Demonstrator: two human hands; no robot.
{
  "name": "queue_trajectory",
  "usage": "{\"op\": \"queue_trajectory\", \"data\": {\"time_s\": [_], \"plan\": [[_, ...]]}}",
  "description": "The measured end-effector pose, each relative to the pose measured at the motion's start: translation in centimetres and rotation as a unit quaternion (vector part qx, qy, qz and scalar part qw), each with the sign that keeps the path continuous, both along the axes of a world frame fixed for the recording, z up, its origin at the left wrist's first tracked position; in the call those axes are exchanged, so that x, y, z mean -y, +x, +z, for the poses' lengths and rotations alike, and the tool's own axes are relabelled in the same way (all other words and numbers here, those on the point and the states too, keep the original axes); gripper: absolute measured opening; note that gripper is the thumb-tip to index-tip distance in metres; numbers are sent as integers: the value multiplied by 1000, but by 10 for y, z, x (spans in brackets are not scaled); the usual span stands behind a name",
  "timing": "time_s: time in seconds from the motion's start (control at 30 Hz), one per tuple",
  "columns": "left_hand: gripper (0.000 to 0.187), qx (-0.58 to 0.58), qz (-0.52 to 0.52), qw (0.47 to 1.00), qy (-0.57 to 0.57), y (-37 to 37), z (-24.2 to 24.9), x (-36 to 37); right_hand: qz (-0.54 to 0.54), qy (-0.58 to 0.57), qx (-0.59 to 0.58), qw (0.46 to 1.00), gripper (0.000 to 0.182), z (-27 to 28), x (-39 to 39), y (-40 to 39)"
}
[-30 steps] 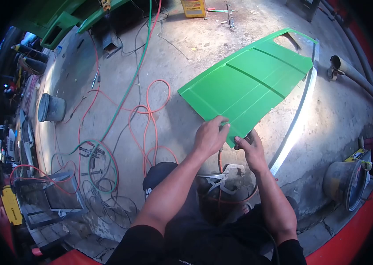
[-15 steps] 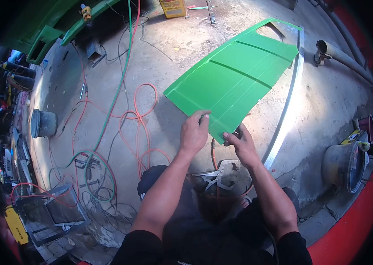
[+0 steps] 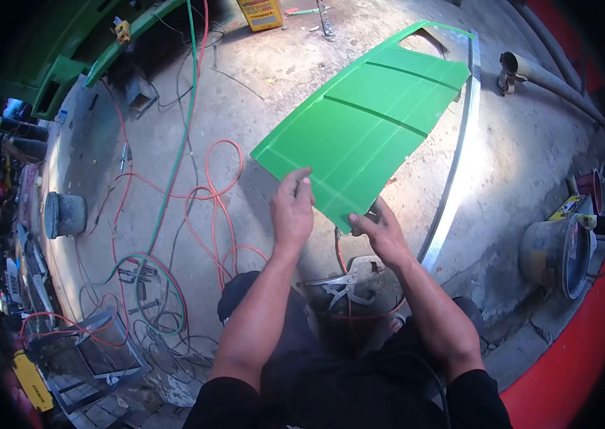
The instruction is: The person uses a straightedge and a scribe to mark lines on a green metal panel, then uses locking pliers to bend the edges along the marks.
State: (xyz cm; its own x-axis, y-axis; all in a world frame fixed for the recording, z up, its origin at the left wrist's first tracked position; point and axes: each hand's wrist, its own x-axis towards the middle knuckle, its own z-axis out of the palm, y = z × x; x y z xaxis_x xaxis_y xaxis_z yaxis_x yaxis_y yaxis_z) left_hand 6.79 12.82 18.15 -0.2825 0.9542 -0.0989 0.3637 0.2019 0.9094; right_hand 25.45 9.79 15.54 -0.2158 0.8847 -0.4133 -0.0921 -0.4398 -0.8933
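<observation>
We are holding a green metal panel (image 3: pixel 359 121) by its near edge, lifted and tilted above the concrete floor (image 3: pixel 259 93), with its far end reaching toward a cut-out corner at the top of the view. Our left hand (image 3: pixel 292 207) grips the near edge, fingers curled over the top face and thumb underneath, as far as we can tell. Our right hand (image 3: pixel 377 232) pinches the near corner, its fingers closed on the sheet from below.

We judge that we are in the middle of carrying or positioning the panel, not yet setting it down. A long steel strip (image 3: pixel 452 164) lies on the floor just beside the panel's right edge, and red hoses (image 3: pixel 213 193) loop across the floor to the left. Locking pliers (image 3: pixel 349 282) rest on a dark bucket near our knees.

The next move calls for a firm hold with both hands, since the sheet is wide and thin and will likely flex or swing. We should keep its far end clear of the strip and watch our footing among the hoses.
</observation>
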Motion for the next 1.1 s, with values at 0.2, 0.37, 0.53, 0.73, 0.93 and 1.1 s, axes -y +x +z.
{"op": "queue_trajectory", "data": {"time_s": [0.2,0.37,0.53,0.73,0.93,1.1], "plan": [[28,3,6,1000,-5,3,-2,-1,6,-7,-6,1000,59,0,0,-1],[27,-1,6,1000,3,6,-4,-2,2,-8,-16,1000,59,1,1,0],[29,30,-10,999,-9,12,-1,-3,13,-5,2,1000,59,0,0,2],[29,33,-19,999,-7,14,0,-3,0,-11,-17,1000,55,1,1,-1],[29,31,-10,999,-18,15,3,-3,3,-13,-19,1000,52,6,0,-2],[27,36,-14,999,7,17,-4,-4,3,-12,-15,1000,52,3,2,-1]]}}
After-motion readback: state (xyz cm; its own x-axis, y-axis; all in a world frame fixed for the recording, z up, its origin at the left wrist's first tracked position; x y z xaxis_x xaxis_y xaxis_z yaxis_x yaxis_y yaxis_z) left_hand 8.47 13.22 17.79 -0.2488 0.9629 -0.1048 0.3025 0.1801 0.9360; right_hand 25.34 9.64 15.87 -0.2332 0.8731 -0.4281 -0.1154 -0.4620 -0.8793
